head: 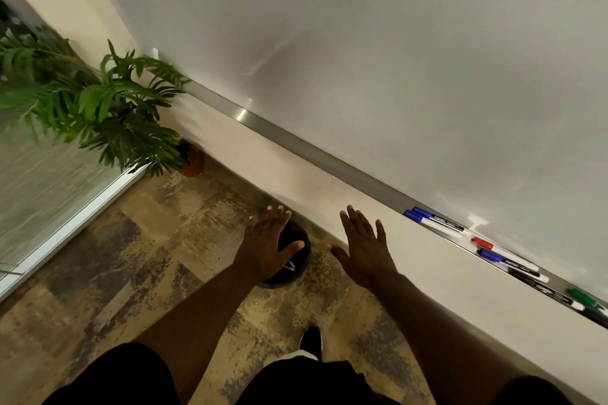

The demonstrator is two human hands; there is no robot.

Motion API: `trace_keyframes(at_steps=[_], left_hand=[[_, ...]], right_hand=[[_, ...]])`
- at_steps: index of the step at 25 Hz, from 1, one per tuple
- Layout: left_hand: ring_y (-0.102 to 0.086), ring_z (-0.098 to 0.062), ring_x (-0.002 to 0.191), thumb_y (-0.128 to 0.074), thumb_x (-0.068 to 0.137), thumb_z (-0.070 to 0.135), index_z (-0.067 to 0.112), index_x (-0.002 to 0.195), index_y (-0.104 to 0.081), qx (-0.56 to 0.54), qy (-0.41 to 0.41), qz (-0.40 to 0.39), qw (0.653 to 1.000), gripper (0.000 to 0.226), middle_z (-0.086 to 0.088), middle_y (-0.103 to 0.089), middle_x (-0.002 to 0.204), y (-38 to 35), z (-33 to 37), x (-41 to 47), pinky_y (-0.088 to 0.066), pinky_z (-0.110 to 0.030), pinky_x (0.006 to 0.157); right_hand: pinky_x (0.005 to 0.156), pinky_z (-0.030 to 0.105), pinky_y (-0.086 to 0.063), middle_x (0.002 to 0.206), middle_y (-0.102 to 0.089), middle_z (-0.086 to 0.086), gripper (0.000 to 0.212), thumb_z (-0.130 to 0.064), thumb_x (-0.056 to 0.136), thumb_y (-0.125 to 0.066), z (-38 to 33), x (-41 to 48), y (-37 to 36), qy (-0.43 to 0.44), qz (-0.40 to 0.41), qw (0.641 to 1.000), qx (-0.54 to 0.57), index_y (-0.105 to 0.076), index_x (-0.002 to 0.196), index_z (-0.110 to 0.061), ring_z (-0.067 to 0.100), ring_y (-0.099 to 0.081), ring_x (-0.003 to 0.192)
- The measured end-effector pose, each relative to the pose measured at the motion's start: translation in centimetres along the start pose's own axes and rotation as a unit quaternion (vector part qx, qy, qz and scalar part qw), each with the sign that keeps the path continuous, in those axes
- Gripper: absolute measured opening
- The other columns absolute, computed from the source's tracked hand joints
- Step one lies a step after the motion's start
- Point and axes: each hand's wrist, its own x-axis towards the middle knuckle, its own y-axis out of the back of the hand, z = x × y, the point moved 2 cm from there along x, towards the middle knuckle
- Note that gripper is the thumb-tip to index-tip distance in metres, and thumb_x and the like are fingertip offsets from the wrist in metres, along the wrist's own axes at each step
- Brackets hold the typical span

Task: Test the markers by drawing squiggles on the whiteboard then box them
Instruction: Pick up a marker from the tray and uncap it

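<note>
Blue, red, black and green markers (506,261) lie on the whiteboard (394,59) tray (329,158). Left hand (266,250) and right hand (365,250) hover empty nearby, fingers (353,222) spread straight.

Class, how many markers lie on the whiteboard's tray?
6, all on the tray: two blue markers side by side leftmost, then a red marker, a third blue marker, a black marker, a green marker at the frame's edge. More may lie beyond it.
</note>
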Motion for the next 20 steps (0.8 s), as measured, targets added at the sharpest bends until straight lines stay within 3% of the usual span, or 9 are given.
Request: trace_keyframes(at_steps=[5, 16, 20], left_hand=[[0.019, -0.008, 0.146, -0.026, 0.089, 0.076, 0.028, 0.156, -0.009, 0.023, -0.059, -0.014, 0.998, 0.084, 0.009, 0.004, 0.162, -0.7, 6.2, 0.1, 0.009, -0.052, 0.12], [0.013, -0.013, 0.15, -0.009, 0.082, 0.086, 0.031, 0.156, -0.01, 0.063, -0.127, -0.007, 0.99, 0.092, 0.01, 0.006, 0.162, -4.5, 22.3, -4.0, 0.008, -0.053, 0.12], [0.016, -0.01, 0.149, -0.008, 0.082, 0.086, 0.034, 0.156, -0.007, 0.069, -0.143, -0.004, 0.987, 0.09, 0.012, 0.008, 0.162, -8.3, 30.1, -6.8, 0.007, -0.053, 0.121]], right_hand=[[0.122, 0.05, 0.01, 0.165, 0.018, -0.003, 0.081, -0.07, 0.097, -0.022, 3.7, -4.3, 1.2, -0.036, 0.028, 0.999, 0.016, 0.007, 0.159, -0.026, 0.015, 0.018, 0.151], [0.121, 0.047, 0.015, 0.165, 0.016, -0.006, 0.082, -0.076, 0.095, -0.014, 14.6, -18.9, 3.2, -0.094, 0.102, 0.988, 0.066, 0.007, 0.159, -0.029, 0.013, 0.016, 0.152], [0.122, 0.049, 0.01, 0.166, 0.011, -0.006, 0.082, -0.077, 0.094, -0.015, 20.1, -26.2, 3.6, -0.128, 0.129, 0.98, 0.082, 0.003, 0.159, -0.03, 0.015, 0.012, 0.153]])
